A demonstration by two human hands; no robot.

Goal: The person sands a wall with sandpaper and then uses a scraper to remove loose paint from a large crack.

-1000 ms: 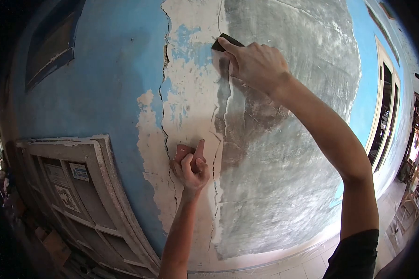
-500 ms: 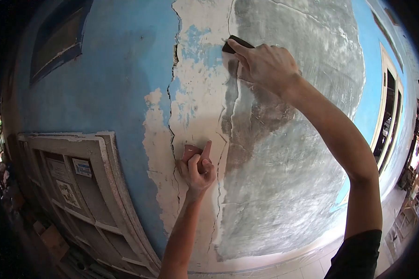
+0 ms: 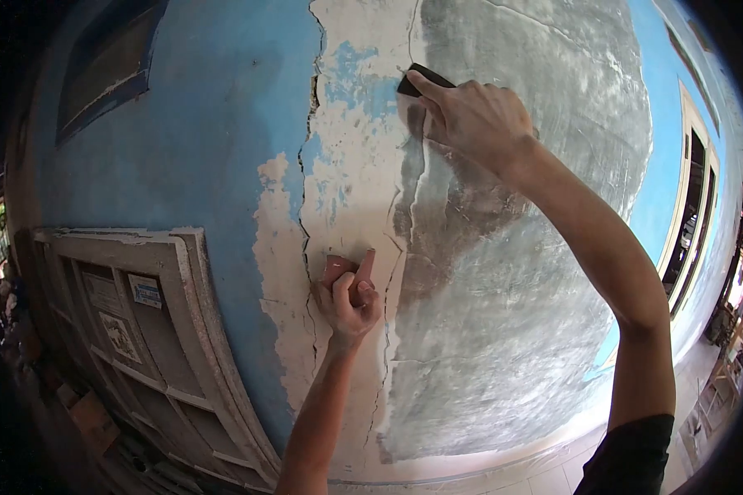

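Note:
High on the wall, my right hand (image 3: 485, 120) is closed around a dark scraper (image 3: 425, 81), with the index finger laid along it. The scraper's edge meets the wall where pale patchy plaster (image 3: 351, 169) borders the grey skim coat (image 3: 504, 330). Lower down, my left hand (image 3: 352, 309) grips a reddish-brown flat piece (image 3: 339, 268) with raised edges; its exact kind I cannot tell. That hand is in front of the pale strip, between two long vertical cracks. Damp-looking brown patches (image 3: 479, 202) mark the grey coat below my right hand.
A weathered window frame (image 3: 191, 330) with stickers leans at lower left, beside blue painted wall (image 3: 215, 148). Cardboard boxes (image 3: 93, 419) lie beyond it. A cream-framed window (image 3: 692, 198) is at the right, and pale floor tiles (image 3: 549, 481) run along the wall's foot.
The view has shifted very slightly. Both hands keep practically the same places on the wall, each with the same thing in its grip.

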